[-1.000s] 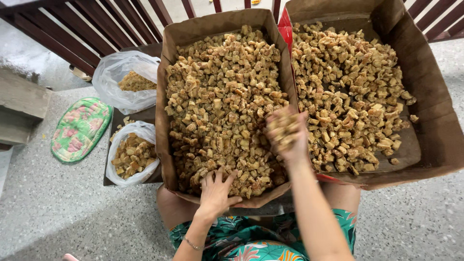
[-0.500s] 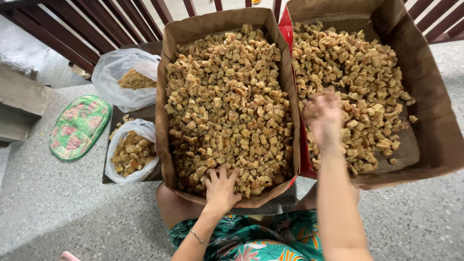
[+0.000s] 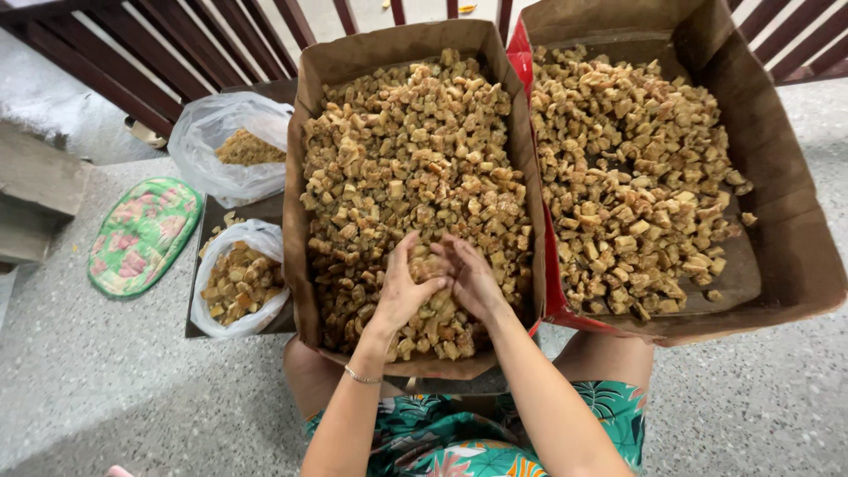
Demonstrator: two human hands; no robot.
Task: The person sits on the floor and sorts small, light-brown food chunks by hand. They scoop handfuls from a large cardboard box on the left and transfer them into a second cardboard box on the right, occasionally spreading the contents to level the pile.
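Head view shows both hands cupped together over a heap of brown fried chunks (image 3: 415, 177) in the lower middle of the frame, the left hand (image 3: 402, 287) and right hand (image 3: 473, 278) pressed in from either side inside the nearer cardboard box (image 3: 309, 71). Judging by that, the step in hand is gathering a scoop. Lifting it would call for palms kept closed underneath so no pieces spill toward the second box (image 3: 795, 238) at right.
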